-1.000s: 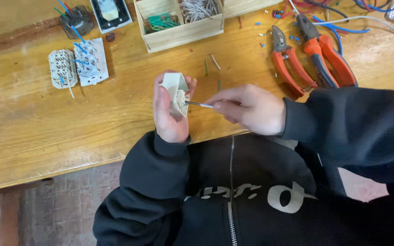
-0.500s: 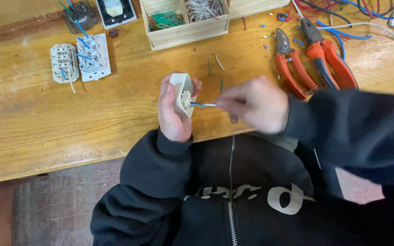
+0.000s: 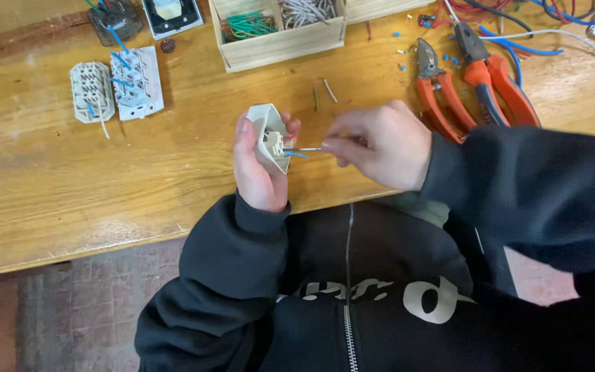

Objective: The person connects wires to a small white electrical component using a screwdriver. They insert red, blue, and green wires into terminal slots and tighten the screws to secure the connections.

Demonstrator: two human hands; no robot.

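Observation:
My left hand (image 3: 259, 169) grips a small white wall switch module (image 3: 270, 136), tilted so its back terminals face right. A short blue wire sticks out of it. My right hand (image 3: 380, 145) is closed around a thin metal screwdriver (image 3: 306, 149), whose tip is pressed into the module's terminal. Both hands hover over the near edge of the wooden workbench (image 3: 70, 179).
Two white switch modules with blue wires (image 3: 117, 89) lie at the far left. A wooden box (image 3: 280, 45) with green and grey wire pieces stands at the back. Red-handled pliers and cutters (image 3: 470, 83) lie at the right among loose wires. Brick floor shows below.
The view has shifted slightly. My right hand has edged a little right and up, keeping the screwdriver tip in the module. My left hand still holds the module.

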